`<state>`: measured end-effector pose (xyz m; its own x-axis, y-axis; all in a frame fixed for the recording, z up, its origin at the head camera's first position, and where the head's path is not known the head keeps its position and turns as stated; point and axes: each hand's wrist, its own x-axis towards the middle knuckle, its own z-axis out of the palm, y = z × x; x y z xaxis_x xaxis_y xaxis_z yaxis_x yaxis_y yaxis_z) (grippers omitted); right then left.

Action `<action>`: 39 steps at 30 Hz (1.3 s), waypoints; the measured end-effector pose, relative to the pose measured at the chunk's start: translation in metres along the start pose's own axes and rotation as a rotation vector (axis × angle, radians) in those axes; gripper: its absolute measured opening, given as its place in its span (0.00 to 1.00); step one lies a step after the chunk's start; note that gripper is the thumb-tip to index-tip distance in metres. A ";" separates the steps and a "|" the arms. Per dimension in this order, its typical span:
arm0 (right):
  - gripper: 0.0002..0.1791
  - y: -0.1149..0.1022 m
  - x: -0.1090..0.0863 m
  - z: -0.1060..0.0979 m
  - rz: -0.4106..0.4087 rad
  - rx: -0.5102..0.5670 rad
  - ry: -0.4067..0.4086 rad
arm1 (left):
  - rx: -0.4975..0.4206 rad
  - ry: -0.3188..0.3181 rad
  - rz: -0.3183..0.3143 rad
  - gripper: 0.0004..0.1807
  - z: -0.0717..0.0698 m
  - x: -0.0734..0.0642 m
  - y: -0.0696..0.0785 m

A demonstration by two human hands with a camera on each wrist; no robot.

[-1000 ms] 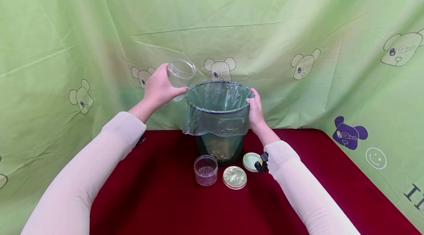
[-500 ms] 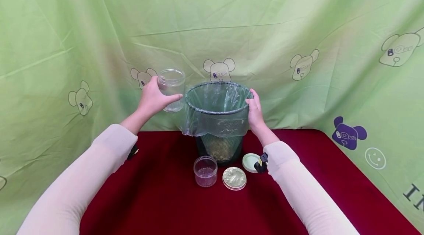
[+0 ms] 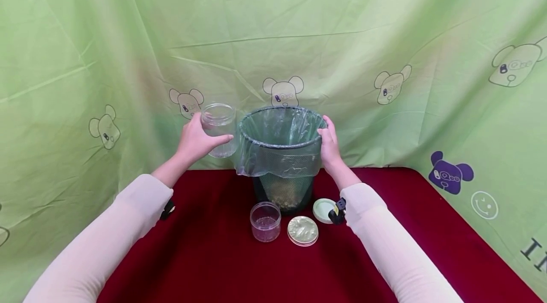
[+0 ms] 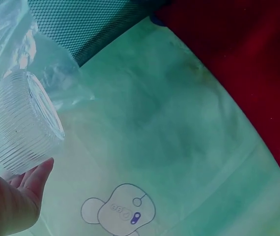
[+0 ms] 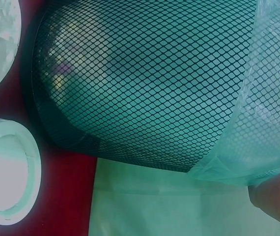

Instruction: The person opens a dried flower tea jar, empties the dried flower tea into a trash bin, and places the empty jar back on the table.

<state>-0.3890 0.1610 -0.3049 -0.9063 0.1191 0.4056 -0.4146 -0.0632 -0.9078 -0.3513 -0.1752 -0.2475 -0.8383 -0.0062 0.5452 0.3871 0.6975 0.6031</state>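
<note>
My left hand (image 3: pixel 197 140) grips a clear ribbed jar (image 3: pixel 221 134), mouth up and lidless, in the air just left of the bin. In the left wrist view the ribbed base of the jar (image 4: pixel 22 123) shows, fingers curled under its side. A black mesh waste bin (image 3: pixel 284 189), lined with a green translucent bag (image 3: pixel 278 163) folded over its rim, stands at the back of the table. My right hand (image 3: pixel 330 145) holds the bin's right rim, thumb on top and fingers outside. Something pale lies low inside the bin, seen through the mesh.
In front of the bin, a short clear open container (image 3: pixel 266 227) stands on the red tablecloth (image 3: pixel 256 274). Beside it lie a shiny silvery lid (image 3: pixel 303 230) and a pale green lid (image 3: pixel 323 210), the latter near my right wrist. A green printed curtain (image 3: pixel 342 46) hangs behind.
My left hand has moved left and down with the jar, away from the bin's rim. The jar has gone from tilted to nearly upright. My right hand has stayed on the rim.
</note>
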 end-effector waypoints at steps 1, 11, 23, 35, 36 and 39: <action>0.35 0.000 0.000 0.000 -0.002 -0.001 0.001 | -0.001 -0.005 -0.001 0.44 0.001 -0.002 -0.001; 0.36 0.000 0.000 0.000 -0.013 0.009 0.001 | -0.032 -0.045 -0.036 0.44 0.009 -0.020 -0.009; 0.36 -0.003 -0.003 0.001 -0.011 0.005 0.006 | -0.064 -0.073 -0.050 0.43 0.022 -0.036 -0.025; 0.35 -0.001 -0.001 0.001 -0.005 0.003 0.008 | -0.094 -0.126 -0.091 0.42 0.036 -0.053 -0.034; 0.35 -0.001 -0.001 0.001 -0.004 0.002 0.007 | -0.096 -0.128 -0.090 0.42 0.038 -0.054 -0.035; 0.36 0.000 0.000 0.001 -0.001 0.006 0.006 | -0.098 -0.133 -0.086 0.42 0.042 -0.058 -0.039</action>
<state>-0.3886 0.1603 -0.3048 -0.9052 0.1247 0.4062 -0.4163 -0.0692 -0.9066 -0.3336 -0.1718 -0.3268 -0.9107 0.0363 0.4114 0.3418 0.6252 0.7016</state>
